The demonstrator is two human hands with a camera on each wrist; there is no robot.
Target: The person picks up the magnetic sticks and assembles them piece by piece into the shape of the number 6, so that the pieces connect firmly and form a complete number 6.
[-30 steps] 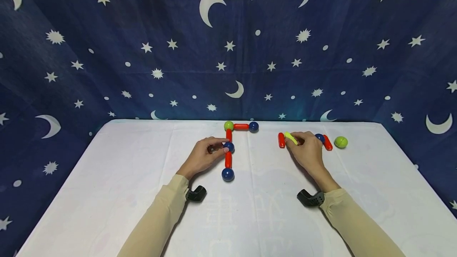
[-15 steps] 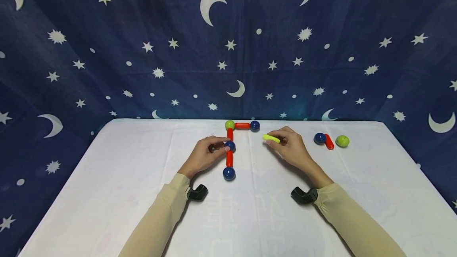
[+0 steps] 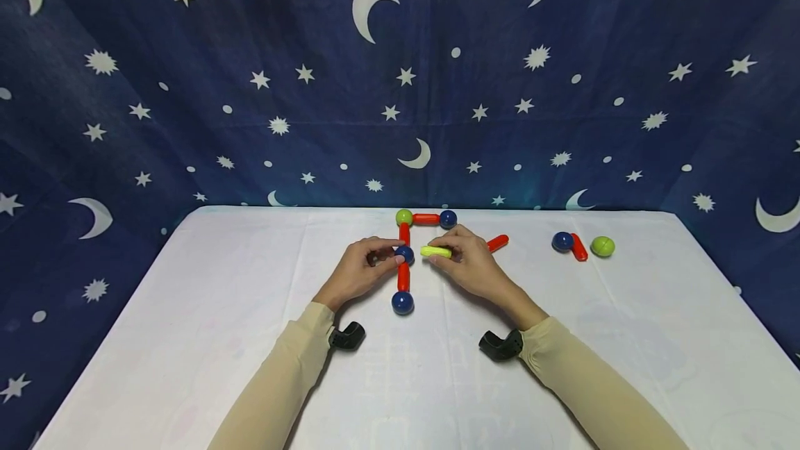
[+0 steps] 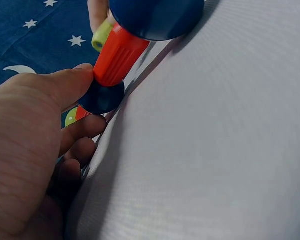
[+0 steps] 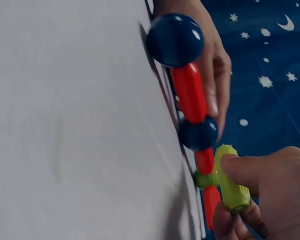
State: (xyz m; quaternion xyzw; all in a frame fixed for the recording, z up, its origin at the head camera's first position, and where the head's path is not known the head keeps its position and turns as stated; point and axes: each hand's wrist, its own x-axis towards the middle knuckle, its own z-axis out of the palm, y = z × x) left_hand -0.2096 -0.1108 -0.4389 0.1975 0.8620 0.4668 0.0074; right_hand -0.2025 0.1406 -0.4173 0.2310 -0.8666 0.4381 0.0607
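My left hand (image 3: 357, 271) pinches the middle blue ball (image 3: 405, 255) of a joined shape of balls and red rods between thumb and fingers. Above that ball a red rod (image 3: 405, 232) leads to a green ball (image 3: 404, 217); below it another red rod (image 3: 403, 277) leads to a blue ball (image 3: 403, 303). From the green ball, a red rod (image 3: 426, 219) runs right to a blue ball (image 3: 448, 219). My right hand (image 3: 473, 264) pinches a yellow-green rod (image 3: 435, 251), held just right of the middle ball, a gap between them. The right wrist view shows this rod (image 5: 232, 182) in full.
A loose red rod (image 3: 498, 242) lies slanted behind the right hand. Farther right are a blue ball (image 3: 562, 242), a red rod (image 3: 579, 247) touching it, and a green ball (image 3: 603, 246). The white tabletop (image 3: 400, 387) ends at a starry curtain (image 3: 300, 144).
My right hand has carried the yellow-green rod left to beside the middle blue ball. The loose red rod, upright in view a second ago, now lies slanted. The left hand keeps its hold.
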